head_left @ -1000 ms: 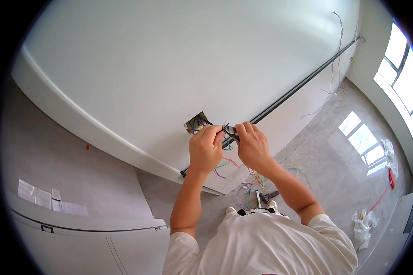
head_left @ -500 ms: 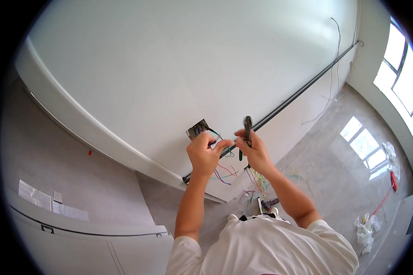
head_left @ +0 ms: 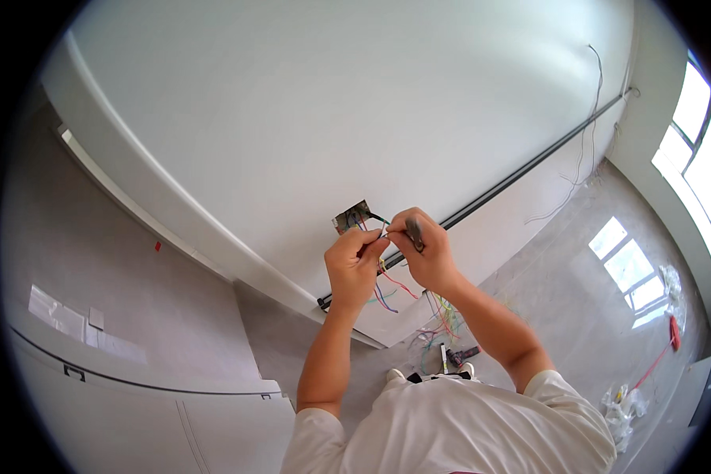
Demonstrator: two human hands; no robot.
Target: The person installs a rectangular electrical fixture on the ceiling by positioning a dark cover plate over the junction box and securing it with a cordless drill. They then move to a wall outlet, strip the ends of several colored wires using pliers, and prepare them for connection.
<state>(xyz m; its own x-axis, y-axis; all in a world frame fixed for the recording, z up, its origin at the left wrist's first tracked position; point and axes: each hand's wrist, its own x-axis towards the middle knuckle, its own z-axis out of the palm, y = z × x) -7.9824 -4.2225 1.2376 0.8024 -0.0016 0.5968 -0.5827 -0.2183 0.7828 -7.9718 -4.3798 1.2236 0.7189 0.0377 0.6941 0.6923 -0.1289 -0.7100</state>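
Note:
An electrical box [head_left: 350, 216] is set into the white wall, with several coloured wires coming out of it. Just below it, my left hand [head_left: 351, 265] is closed in a pinch on a thin wire. My right hand [head_left: 428, 257] meets it fingertip to fingertip at the same wire. Tucked in that right hand is a pair of pliers [head_left: 415, 234], its dark head showing over the fingers and its handles mostly hidden. Red and blue wires [head_left: 385, 296] hang loose beneath my hands. The fingertips cover the wire's end.
A dark channel [head_left: 513, 180] runs slantwise along the wall behind my hands. On the floor by my feet lie tangled coloured wires [head_left: 442, 317] and a power tool [head_left: 462, 356]. Plastic wrapping [head_left: 624, 407] and a red-handled item [head_left: 674, 333] lie at right.
My right hand has moved left and turned, bringing its fingertips against my left hand's. The pliers, upright before, now lie back in the palm. The view has shifted slightly.

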